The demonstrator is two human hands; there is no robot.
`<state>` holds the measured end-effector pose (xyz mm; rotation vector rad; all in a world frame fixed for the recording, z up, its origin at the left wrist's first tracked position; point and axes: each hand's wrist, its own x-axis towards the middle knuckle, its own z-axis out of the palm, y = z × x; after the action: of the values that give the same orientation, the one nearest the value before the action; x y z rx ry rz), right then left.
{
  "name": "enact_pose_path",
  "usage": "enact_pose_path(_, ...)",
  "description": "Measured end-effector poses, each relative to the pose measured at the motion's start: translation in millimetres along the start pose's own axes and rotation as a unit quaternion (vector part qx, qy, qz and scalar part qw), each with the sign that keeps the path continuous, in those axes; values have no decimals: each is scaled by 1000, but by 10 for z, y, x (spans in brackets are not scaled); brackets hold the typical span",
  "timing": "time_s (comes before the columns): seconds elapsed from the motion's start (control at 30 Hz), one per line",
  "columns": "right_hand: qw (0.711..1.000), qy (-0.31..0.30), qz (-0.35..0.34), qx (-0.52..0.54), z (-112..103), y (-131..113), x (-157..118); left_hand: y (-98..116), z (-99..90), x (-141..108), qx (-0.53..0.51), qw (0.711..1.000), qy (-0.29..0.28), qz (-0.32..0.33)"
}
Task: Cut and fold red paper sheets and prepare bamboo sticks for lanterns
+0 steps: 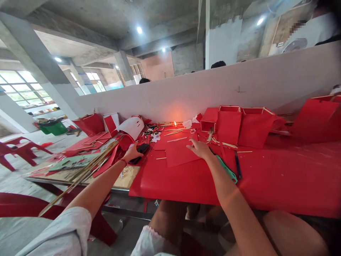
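My left hand is closed round the near side of a flat black object that looks like a phone, low over the left end of the red sheeting. My right hand has its fingers stretched out, and they rest on or hover just above a red paper sheet; I see nothing between them. Thin wooden sticks lie beyond that sheet, and one short stick sits to its left. Green-handled scissors lie partly behind my right forearm, with a dark pen beside them.
A lit flame burns at the back by the low partition. Red box frames stand at the back right. Long bamboo sticks jut over the table edge at left. Several scraps surround a curled white sheet.
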<state>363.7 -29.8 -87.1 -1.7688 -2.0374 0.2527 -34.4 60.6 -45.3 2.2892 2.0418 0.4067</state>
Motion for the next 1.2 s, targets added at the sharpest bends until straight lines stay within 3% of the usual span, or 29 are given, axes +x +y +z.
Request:
enact_pose_path(0.1,1000,-21,-14,3,49,49,3,37,12,16,1,999,14,33)
enact_pose_path(0.2,999,-51,-17,10,111,98,2,208,125,-50,-22,993,30,114)
enact_pose_path(0.33,999,-46,-5,27,154,108,4,591,457,-185,-91,961,-14,261)
enact_pose_path(0.43,999,-6,17,51,164,83,13,888,728,-217,-160,937,-29,309)
enact_pose_path(0.6,984,104,72,126,182,128,57,1291,994,-51,-326,910,34,255)
enact_pose_path(0.7,962,175,74,197,184,206,108,1470,1035,57,-450,870,61,192)
enact_pose_path(0.83,930,211,41,299,250,186,156,1599,1041,6,-581,799,-20,154)
enact_pose_path(0.97,912,201,-4,357,427,-30,147,1661,1099,-179,-639,754,-103,113)
enact_pose_path(1.1,886,196,-22,419,500,-161,142,1671,1126,-194,-680,728,-68,48)
enact_pose_path(1.2,864,234,9,446,363,-107,135,1584,1010,-101,-686,724,-51,48)
